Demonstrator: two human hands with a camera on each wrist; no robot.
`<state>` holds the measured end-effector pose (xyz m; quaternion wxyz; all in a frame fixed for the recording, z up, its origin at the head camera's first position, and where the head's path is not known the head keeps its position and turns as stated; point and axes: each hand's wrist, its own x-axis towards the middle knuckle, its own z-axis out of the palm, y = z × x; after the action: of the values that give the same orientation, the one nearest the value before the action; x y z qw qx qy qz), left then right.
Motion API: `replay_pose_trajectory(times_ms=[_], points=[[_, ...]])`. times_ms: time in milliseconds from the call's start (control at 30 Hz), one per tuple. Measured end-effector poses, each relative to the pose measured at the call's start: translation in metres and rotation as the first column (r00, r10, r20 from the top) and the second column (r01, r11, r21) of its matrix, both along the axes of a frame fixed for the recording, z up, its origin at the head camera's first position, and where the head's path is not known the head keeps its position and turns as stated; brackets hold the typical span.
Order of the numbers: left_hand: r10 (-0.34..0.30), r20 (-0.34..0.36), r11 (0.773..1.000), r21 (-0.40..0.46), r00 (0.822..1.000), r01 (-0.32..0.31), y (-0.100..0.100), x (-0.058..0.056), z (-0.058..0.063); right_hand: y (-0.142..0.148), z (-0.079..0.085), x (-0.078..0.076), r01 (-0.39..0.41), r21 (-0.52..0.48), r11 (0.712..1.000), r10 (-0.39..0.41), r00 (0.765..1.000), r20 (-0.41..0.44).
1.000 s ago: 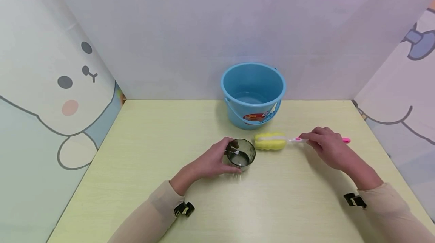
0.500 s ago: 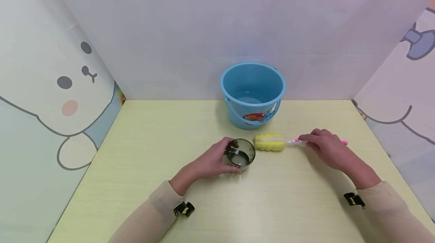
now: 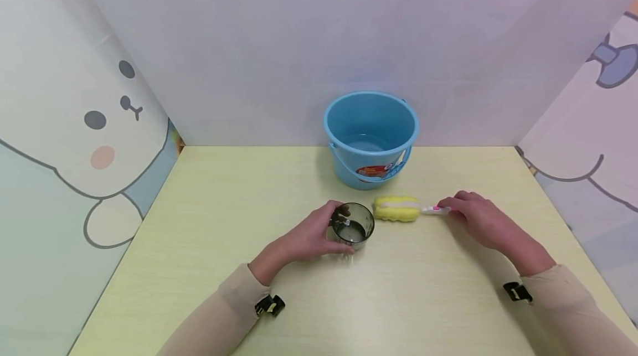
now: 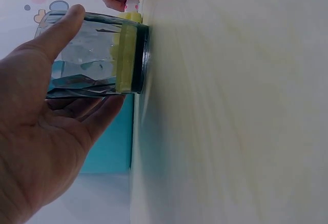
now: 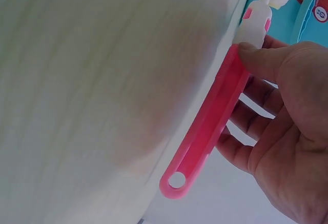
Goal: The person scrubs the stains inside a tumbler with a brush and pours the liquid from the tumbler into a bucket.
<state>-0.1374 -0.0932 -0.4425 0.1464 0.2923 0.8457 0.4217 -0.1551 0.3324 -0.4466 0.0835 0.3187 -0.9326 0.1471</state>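
Here, before the bucket, your left hand half-curls round the glass; right of the bucket, your right hand pinches the brush.

From where I stand, the right hand has eased slightly nearer the person over the last second, the yellow-headed brush shifting a touch with it, and the pink handle, its tip earlier poking out past the hand, has slipped behind it.
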Motion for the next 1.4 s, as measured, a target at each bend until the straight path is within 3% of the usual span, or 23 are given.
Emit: replay_pose_trajectory(times_ms=[633, 900, 1133, 1400], points=[[0.010, 0.009, 1.000, -0.002, 1.000, -0.010, 0.001, 0.001, 0.000, 0.001, 0.000, 0.004, 0.026, 0.021, 0.999, -0.027, 0.998, 0.052], [0.016, 0.013, 1.000, -0.006, 1.000, -0.015, 0.002, 0.002, 0.001, 0.001, 0.003, 0.006, 0.061, 0.035, 0.998, -0.065, 0.990, 0.123], [0.017, 0.007, 1.000, -0.002, 1.000, -0.017, 0.001, 0.002, -0.001, -0.003, 0.013, 0.006, 0.095, 0.039, 0.995, -0.100, 0.988, 0.118], [0.016, 0.009, 1.000, 0.000, 1.000, -0.016, 0.000, 0.002, 0.001, -0.009, 0.033, 0.002, 0.138, -0.023, 0.990, -0.132, 0.978, 0.160]])
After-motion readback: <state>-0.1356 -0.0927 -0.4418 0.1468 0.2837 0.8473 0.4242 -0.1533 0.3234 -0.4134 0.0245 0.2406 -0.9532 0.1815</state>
